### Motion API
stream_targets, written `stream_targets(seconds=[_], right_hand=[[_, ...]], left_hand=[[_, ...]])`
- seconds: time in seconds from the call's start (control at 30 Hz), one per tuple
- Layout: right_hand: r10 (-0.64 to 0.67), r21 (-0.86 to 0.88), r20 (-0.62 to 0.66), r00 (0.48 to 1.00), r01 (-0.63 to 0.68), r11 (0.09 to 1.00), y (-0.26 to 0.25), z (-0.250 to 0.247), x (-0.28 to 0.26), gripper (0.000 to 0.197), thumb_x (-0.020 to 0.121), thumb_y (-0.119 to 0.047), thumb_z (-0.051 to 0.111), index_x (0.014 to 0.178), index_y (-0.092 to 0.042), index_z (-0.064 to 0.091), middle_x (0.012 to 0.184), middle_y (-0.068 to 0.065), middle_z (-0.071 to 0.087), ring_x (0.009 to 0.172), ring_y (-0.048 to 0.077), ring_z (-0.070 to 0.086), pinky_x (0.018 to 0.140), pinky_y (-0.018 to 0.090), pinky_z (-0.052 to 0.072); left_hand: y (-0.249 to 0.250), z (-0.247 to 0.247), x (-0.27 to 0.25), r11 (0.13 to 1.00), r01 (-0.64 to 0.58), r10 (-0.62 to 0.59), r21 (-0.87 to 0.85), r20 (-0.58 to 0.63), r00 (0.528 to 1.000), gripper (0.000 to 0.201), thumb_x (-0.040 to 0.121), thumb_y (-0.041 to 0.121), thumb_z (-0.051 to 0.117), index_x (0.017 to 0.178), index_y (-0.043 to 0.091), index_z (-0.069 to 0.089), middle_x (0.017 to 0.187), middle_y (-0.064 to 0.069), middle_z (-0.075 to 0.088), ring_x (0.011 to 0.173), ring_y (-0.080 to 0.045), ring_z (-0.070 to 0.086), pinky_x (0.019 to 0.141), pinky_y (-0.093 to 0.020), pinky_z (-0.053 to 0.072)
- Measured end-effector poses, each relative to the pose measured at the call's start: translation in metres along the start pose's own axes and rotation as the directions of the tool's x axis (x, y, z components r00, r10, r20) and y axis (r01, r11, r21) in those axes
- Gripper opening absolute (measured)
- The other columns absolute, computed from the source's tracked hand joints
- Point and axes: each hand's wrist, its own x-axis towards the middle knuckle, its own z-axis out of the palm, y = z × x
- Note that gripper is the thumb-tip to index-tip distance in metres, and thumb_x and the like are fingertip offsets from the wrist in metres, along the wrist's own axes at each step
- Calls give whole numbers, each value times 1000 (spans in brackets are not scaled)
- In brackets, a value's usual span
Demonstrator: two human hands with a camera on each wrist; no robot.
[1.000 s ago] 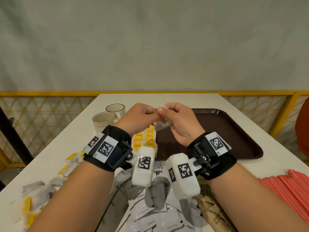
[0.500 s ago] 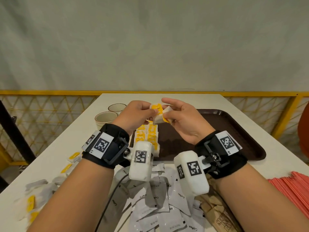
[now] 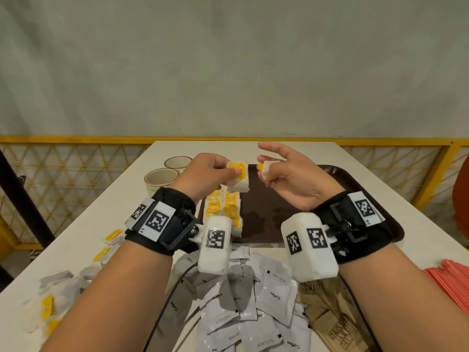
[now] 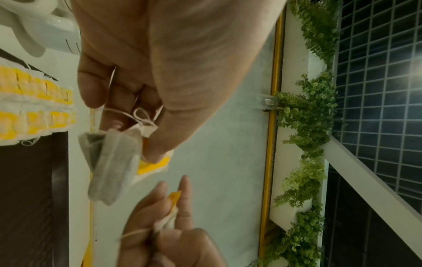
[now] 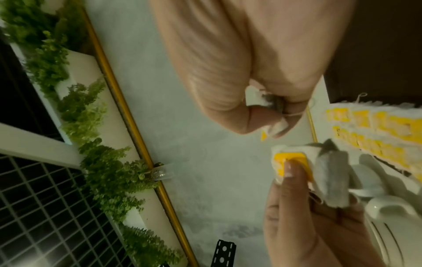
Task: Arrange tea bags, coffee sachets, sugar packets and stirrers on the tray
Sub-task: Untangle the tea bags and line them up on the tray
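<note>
Left hand (image 3: 208, 171): you pinch a tea bag (image 3: 238, 177)
Right hand (image 3: 289, 171): you pinch another tea bag (image 3: 266, 170)
Surface: white table (image 3: 106, 212), brown tray (image 3: 355, 184)
Room: grey wall (image 3: 228, 67), yellow railing (image 3: 76, 139)

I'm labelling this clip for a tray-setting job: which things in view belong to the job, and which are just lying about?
Belong to the job:
- tea bag in the left hand
- tea bag in the right hand
- tea bag rows on the brown tray
- coffee sachets
- brown packets
- red stirrers

Lying about:
- two cups
- yellow railing
</note>
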Motion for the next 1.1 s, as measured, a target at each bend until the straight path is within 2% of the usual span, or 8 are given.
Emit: stream_targets(seconds=[0.13, 0.23, 0.33, 0.47, 0.53, 0.73, 0.97, 1.1], right_hand=[[-77, 104, -28, 997, 79, 991, 0, -1, 1, 52, 82, 27, 42, 120, -7, 53, 100, 21, 58, 90, 24, 68, 84, 29, 57], [-52, -38, -34, 998, 50, 998, -1, -3, -1, 32, 86, 15, 54, 106, -9, 59, 87, 11, 61, 79, 20, 66, 66, 31, 60], [-25, -172, -62, 998, 14, 985, 3, -3, 1, 24, 88, 1, 61, 109, -11, 59, 86, 5, 60, 68, 14, 57, 52, 23, 48], [22, -64, -71, 997, -27, 998, 3, 0, 3, 16, 95, -11, 54, 110, -5, 57, 90, 9, 56, 69, 16, 53, 59, 24, 48], [45, 39, -75, 996, -42, 998, 2, 0, 2, 24, 99, -22, 46, 105, -4, 61, 90, 10, 56, 71, 18, 53, 63, 26, 48], [-40, 39, -44, 998, 42, 998, 4, -1, 5, 16, 96, 0, 48, 104, -2, 62, 99, 12, 62, 85, 17, 62, 73, 21, 57], [-95, 62, 29, 995, 93, 994, 6, -2, 4, 18, 85, -5, 64, 100, 5, 62, 92, 11, 68, 91, 18, 66, 85, 24, 56], [-122, -65, 20, 992, 123, 990, 7, -3, 3, 5, 82, 3, 66, 85, -1, 63, 92, 14, 67, 93, 22, 67, 83, 24, 56]], left_hand=[[-3, 5, 1, 1000, 9, -9, 18, 28, 1000, 19, 91, 23, 61, 86, 8, 72, 81, 2, 63, 70, -11, 57, 66, -26, 46], [-2, 7, 2, 1000, 16, -16, 12, 23, 1000, 23, 92, 21, 59, 93, 3, 72, 81, 4, 62, 69, -11, 56, 66, -25, 46], [-1, 7, 2, 1000, 19, -20, 10, 20, 1000, 23, 92, 21, 59, 93, 2, 71, 81, 7, 60, 70, -12, 56, 67, -25, 47], [-2, 7, 2, 999, 32, -32, 12, 14, 999, 21, 92, 22, 59, 93, 5, 72, 79, -1, 63, 71, -13, 55, 67, -24, 47], [-3, 7, 2, 999, 40, -40, 21, 9, 999, 21, 92, 23, 59, 93, 6, 72, 80, -5, 64, 71, -12, 56, 68, -25, 47], [-3, 7, 1, 999, 38, -38, 3, 23, 999, 19, 92, 22, 59, 91, 7, 71, 79, -7, 63, 70, -13, 56, 69, -27, 47], [-4, 5, 1, 999, 39, -39, 17, 23, 999, 21, 92, 21, 58, 92, 4, 71, 83, -11, 64, 69, -12, 56, 70, -27, 47], [-4, 5, 2, 999, 38, -39, 26, 28, 999, 22, 93, 22, 58, 95, 4, 71, 88, -13, 67, 73, -13, 57, 70, -26, 47]])
